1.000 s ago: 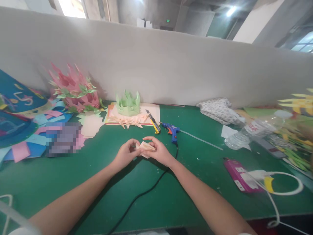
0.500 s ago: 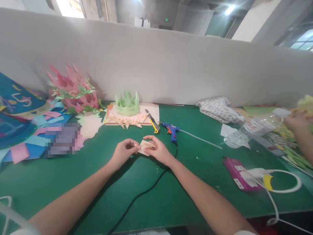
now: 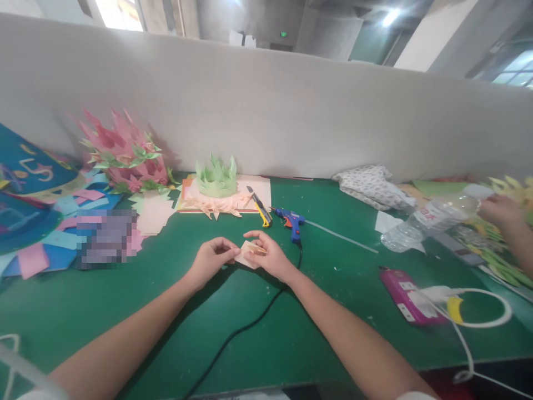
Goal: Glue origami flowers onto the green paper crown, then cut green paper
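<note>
A small cream-coloured folded paper (image 3: pixel 249 259) is pinched between both hands above the green table. My left hand (image 3: pixel 215 257) grips its left corner between thumb and fingertips. From the other side, my right hand (image 3: pixel 266 255) presses its thumb on the paper, its fingers behind. Just beyond the hands lie a yellow utility knife (image 3: pixel 261 207) and a blue glue gun (image 3: pixel 293 222) with a glue stick in its back. Farther back, a green paper crown (image 3: pixel 217 176) stands on stacked paper sheets (image 3: pixel 261 190), with pale orange paper pieces (image 3: pixel 216 205) in front of it.
Pink paper crowns (image 3: pixel 129 150), loose sheets (image 3: pixel 154 216) and a blue paper hat (image 3: pixel 33 161) crowd the left. To the right are a plastic bottle (image 3: pixel 428 219), a patterned cloth (image 3: pixel 370 183), a purple power strip (image 3: pixel 410 300) and another person's hand (image 3: pixel 502 211). A black cord (image 3: pixel 237 333) crosses the table.
The folded paper has turned slightly in my fingers, showing a flatter face. At the far right, the other person's hand has shifted a little. My arms hold nearly the same place.
</note>
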A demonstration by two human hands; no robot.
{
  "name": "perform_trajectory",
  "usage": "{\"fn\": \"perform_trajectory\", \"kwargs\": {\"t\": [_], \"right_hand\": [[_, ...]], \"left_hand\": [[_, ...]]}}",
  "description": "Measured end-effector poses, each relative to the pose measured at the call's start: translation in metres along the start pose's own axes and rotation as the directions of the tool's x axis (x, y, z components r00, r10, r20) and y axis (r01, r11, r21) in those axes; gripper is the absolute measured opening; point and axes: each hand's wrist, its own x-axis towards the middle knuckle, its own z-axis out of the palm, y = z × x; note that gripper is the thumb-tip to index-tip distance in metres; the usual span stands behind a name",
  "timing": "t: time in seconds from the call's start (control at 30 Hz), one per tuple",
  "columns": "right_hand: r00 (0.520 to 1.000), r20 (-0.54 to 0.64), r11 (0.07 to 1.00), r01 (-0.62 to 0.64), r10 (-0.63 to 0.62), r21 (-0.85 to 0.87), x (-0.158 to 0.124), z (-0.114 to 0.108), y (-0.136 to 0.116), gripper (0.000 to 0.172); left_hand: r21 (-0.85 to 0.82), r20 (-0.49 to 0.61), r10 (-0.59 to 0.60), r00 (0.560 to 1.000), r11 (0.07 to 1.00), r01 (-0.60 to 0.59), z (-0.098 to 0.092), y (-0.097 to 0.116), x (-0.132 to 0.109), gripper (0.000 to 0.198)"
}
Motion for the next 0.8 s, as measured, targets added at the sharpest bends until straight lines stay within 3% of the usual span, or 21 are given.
{"fn": "perform_trajectory", "kwargs": {"t": [0.2,0.5,0.73,0.8], "right_hand": [[0.998,-0.057,1.000,-0.023,0.024,0.018,0.0001,0.0017,-0.0001,0.041],[0.999,-0.049,1.000,0.001,-0.001,0.009,-0.0003,0.0037,-0.0020,0.039],[0.998,-0.059,0.999,0.036,-0.034,0.025,-0.0009,0.0042,-0.0038,0.035],[0.997,-0.044,0.997,0.062,-0.060,0.037,-0.0003,0.0040,-0.0029,0.032]], "left_hand": [[0.032,-0.014,-0.028,1.000,0.999,0.029,0.0026,0.0021,-0.0013,0.032],[0.089,-0.007,0.005,1.000,0.996,-0.004,0.0034,-0.0052,0.0011,0.034],[-0.010,0.149,0.009,0.989,1.000,-0.008,0.0075,-0.0019,-0.0042,0.033],[-0.027,0.127,0.002,0.992,1.000,0.001,0.0084,-0.0012,-0.0049,0.032]]}}
